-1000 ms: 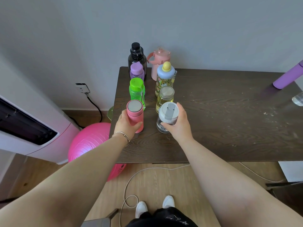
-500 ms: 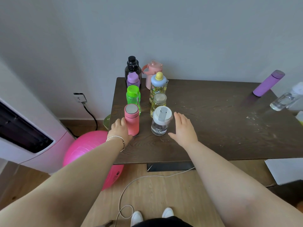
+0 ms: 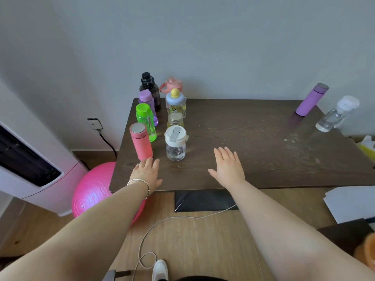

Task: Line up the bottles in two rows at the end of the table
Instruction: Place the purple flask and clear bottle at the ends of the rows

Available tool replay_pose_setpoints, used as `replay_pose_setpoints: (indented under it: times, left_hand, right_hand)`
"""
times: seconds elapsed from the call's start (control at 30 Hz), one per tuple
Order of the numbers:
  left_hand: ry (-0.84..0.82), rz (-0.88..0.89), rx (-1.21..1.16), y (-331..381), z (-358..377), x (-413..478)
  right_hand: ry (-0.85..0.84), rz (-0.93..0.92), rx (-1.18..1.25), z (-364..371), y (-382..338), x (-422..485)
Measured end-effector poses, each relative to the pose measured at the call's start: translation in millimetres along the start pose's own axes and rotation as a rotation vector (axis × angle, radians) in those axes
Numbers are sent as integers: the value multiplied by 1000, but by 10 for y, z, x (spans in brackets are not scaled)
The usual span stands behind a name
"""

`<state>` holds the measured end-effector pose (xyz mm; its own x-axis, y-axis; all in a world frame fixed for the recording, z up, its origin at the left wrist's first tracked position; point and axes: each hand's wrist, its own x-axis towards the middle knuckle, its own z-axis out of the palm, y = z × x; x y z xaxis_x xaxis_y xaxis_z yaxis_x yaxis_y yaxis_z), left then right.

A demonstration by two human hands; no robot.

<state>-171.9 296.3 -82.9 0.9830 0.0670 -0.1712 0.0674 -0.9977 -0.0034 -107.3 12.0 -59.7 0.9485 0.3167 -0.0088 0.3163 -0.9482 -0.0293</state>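
Two rows of bottles stand at the left end of the dark wooden table [image 3: 253,147]. The left row holds a pink flask [image 3: 141,141], a green bottle [image 3: 145,119], a purple bottle [image 3: 146,100] and a black bottle [image 3: 150,88]. The right row holds a clear white-lidded bottle [image 3: 175,143], a small yellow jar [image 3: 175,119], a blue-capped child's bottle [image 3: 175,102] and a pink jug [image 3: 172,85]. My left hand [image 3: 146,173] lies flat just in front of the pink flask, holding nothing. My right hand [image 3: 228,167] hovers open to the right of the clear bottle.
A purple flask [image 3: 311,102] and a clear bottle with a white cap [image 3: 336,114] stand at the table's far right end. A pink exercise ball [image 3: 93,191] and a white appliance [image 3: 30,163] sit on the floor at left. A cable [image 3: 162,222] trails below.
Both hands have let go of the pink flask and the clear bottle and drawn back toward me. My right hand has shifted to the right. The view has pulled back.
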Motion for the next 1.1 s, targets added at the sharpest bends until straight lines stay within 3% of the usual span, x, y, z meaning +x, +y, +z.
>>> replay_pose_setpoints:
  times: [0.37,0.6,1.1]
  left_hand:
    - [109,214,185,2066,-464,208]
    - [116,310,225,2926,-597,550]
    - [104,459,163,3985,-783,2370]
  right_hand:
    - [-16,201,18,-315,1886,-806]
    - [-12,347,66,-330,2644,-978]
    - [-16,504,38,-348,3684,198]
